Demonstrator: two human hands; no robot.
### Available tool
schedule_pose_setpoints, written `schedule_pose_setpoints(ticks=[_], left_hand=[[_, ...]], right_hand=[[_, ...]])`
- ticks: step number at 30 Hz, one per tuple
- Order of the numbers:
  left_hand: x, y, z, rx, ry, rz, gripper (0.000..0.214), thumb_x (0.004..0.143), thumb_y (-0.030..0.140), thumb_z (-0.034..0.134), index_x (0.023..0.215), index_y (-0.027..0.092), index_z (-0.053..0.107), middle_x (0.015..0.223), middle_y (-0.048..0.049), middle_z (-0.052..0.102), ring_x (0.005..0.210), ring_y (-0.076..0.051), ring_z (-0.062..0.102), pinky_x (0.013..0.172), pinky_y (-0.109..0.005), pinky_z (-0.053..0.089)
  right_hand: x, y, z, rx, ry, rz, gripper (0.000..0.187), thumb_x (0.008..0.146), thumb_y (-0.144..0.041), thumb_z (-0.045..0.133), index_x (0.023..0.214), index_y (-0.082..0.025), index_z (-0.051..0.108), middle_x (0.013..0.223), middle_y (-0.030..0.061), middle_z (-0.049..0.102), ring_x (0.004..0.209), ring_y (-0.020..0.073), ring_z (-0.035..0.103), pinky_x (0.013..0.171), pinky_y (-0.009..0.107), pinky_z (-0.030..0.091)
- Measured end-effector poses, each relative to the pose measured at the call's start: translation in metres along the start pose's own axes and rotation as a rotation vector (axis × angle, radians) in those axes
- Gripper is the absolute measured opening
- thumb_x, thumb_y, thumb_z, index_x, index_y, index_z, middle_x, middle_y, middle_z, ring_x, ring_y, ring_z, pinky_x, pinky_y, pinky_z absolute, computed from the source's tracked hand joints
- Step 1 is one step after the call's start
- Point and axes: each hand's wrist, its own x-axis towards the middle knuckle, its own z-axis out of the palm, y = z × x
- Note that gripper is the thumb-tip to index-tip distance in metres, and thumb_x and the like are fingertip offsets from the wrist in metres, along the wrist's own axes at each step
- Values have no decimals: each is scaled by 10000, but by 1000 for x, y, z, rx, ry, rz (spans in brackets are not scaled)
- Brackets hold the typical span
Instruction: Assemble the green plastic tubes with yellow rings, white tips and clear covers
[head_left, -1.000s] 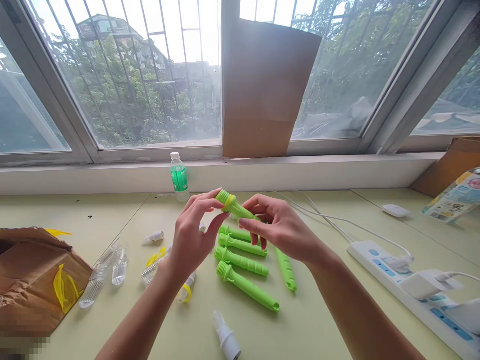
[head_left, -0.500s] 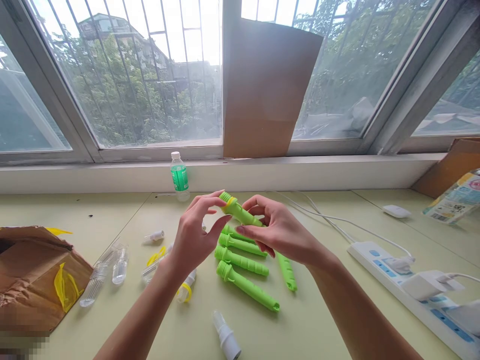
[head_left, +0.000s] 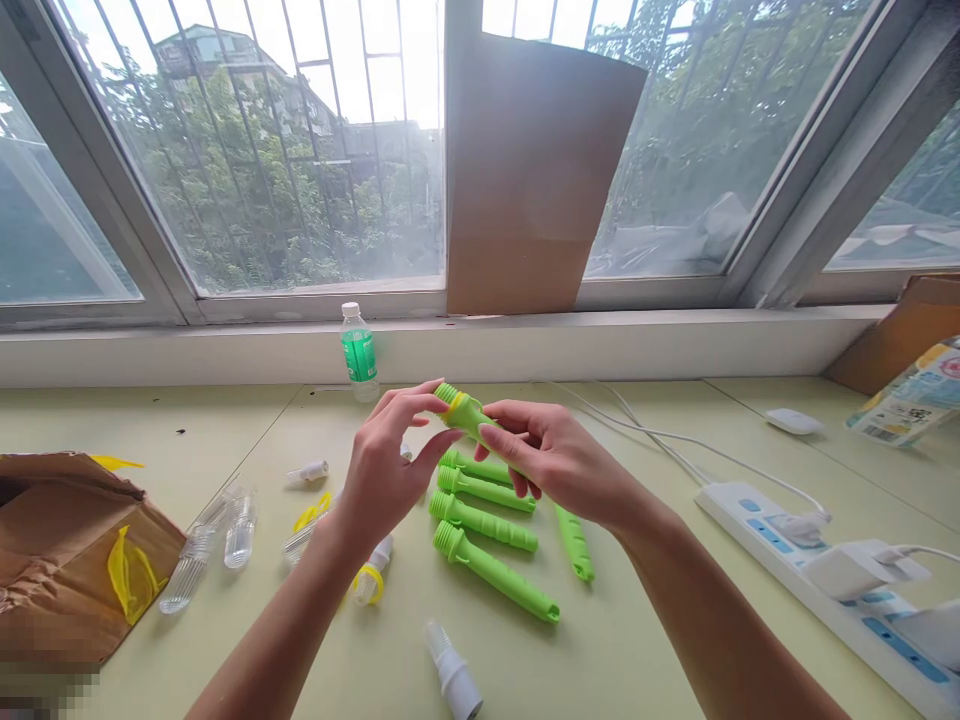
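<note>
My right hand (head_left: 555, 450) is wrapped round a green plastic handle (head_left: 471, 418) with a threaded end, held tilted above the table, its thread pointing up and left. A yellow ring (head_left: 452, 405) sits round the handle just below the thread. At that end my left hand (head_left: 394, 460) has its fingertips and thumb on either side of the ring and neck. Under my hands several similar green handles (head_left: 484, 523) lie in a row, and one more green handle (head_left: 574, 542) is off to their right.
Clear ribbed tubes (head_left: 240, 530), yellow rings (head_left: 311, 512) and white-ended pieces (head_left: 456, 680) are scattered left and in front. A cardboard box (head_left: 67, 560) stands at left, a bottle (head_left: 360, 352) by the window. On the right lies a power strip (head_left: 780, 545) with plugs and cables.
The held handle has shifted slightly left. My right hand's fingers have closed further along it, the thumb now lying on top; my left hand stays near the ring.
</note>
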Motion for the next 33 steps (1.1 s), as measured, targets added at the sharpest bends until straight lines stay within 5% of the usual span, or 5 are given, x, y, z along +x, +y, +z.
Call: schedule_pose_setpoints(ticks=[7,15,23,33], left_hand=[[0,1,2,-12,-12,2,233,782,140,664,995,208,599,1138,-60,653,1015,-187,633,742,-330,619],[0,0,1,-10,-19,-43,173,773,196,692,926,196,611,1080,-53,676,997,-191,641,747,-335,616],[0,-1,1,17,5,8,303,714,226,752,980,205,608,1153,-67,652,992,-191,633,747,-338,616],[-2,-2,1,51,29,48,240,773,104,668,981,206,605,1088,-38,670,974,-167,634,729,-306,612]], right_hand=[[-2,4,2,33,38,38,337,773,-409,686,998,-226,513,680,-37,594,420,72,446,344,180,364],[-3,4,0,-29,1,40,224,860,-412,577,921,-198,554,774,14,632,515,116,561,390,203,419],[-2,1,1,-120,53,-31,218,921,-412,476,877,-209,543,769,-7,628,522,82,479,450,198,397],[-3,5,6,-69,84,20,214,807,-379,642,908,-217,545,605,-63,489,455,78,412,369,180,330]])
